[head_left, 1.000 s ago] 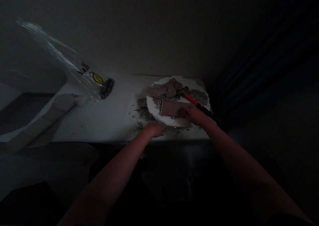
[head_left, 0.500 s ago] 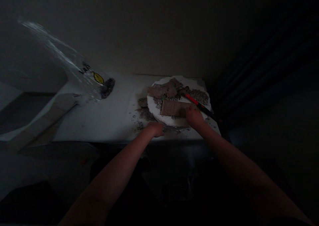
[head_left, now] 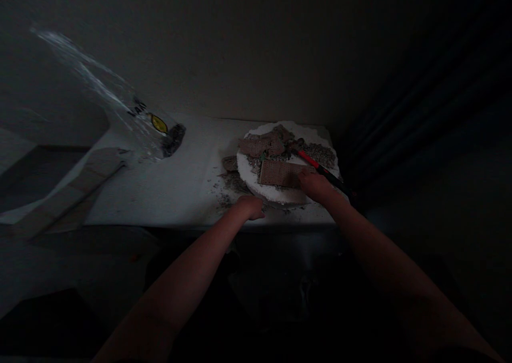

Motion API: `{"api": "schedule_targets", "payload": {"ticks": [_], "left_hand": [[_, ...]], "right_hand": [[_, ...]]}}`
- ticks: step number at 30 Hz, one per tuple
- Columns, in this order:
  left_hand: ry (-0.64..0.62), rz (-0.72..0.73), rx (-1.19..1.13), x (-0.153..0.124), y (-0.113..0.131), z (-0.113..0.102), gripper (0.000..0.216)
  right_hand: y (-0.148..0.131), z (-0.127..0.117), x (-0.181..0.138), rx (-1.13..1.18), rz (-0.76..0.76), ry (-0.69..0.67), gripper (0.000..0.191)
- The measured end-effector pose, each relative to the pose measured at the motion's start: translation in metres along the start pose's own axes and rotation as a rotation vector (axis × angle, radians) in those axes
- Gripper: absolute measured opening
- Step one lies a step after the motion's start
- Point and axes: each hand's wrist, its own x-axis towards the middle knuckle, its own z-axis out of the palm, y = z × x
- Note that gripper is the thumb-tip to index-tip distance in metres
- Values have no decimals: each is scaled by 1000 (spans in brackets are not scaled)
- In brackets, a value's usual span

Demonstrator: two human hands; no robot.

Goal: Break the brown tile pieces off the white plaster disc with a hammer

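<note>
A brown rectangular panel [head_left: 280,173] with a fine textured surface lies on a thick, round white slab [head_left: 276,195]. My right hand [head_left: 315,186] is closed at the panel's right end; its fingertips are hard to see in the dim light. Against the slab's front edge, my left hand [head_left: 252,208] is closed in a fist, and what it grips, if anything, is hidden. Behind the panel lie broken brown chunks [head_left: 266,144] among crumbs. A hammer-like tool with a red and black handle [head_left: 320,168] rests across the slab's right side, its head near the chunks.
Loose crumbs and a brown piece [head_left: 229,164] lie on the white table [head_left: 180,192] left of the slab. A clear plastic bag [head_left: 120,104] with a yellow mark stands at the left. Dark curtain folds [head_left: 432,85] hang on the right.
My right hand has shifted very slightly at the panel's end. The left hand, the panel and the tool look unmoved.
</note>
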Motion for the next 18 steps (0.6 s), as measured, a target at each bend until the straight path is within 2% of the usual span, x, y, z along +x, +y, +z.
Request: {"api": "schedule_targets", "payload": {"ticks": [5, 7, 9, 15, 18], "left_hand": [[-22, -11, 19, 0, 2, -1, 52], [-29, -8, 32, 0, 3, -2, 51], [-28, 5, 50, -1, 3, -3, 52], [-24, 18, 55, -1, 2, -3, 55], [-18, 11, 61, -3, 2, -3, 55]], "right_hand": [[-22, 3, 1, 55, 292, -8, 34], [-26, 3, 2, 72, 360, -12, 35], [-24, 1, 1, 52, 318, -21, 35], [1, -4, 0, 6, 20, -63, 32], [8, -4, 0, -16, -48, -73, 31]]}}
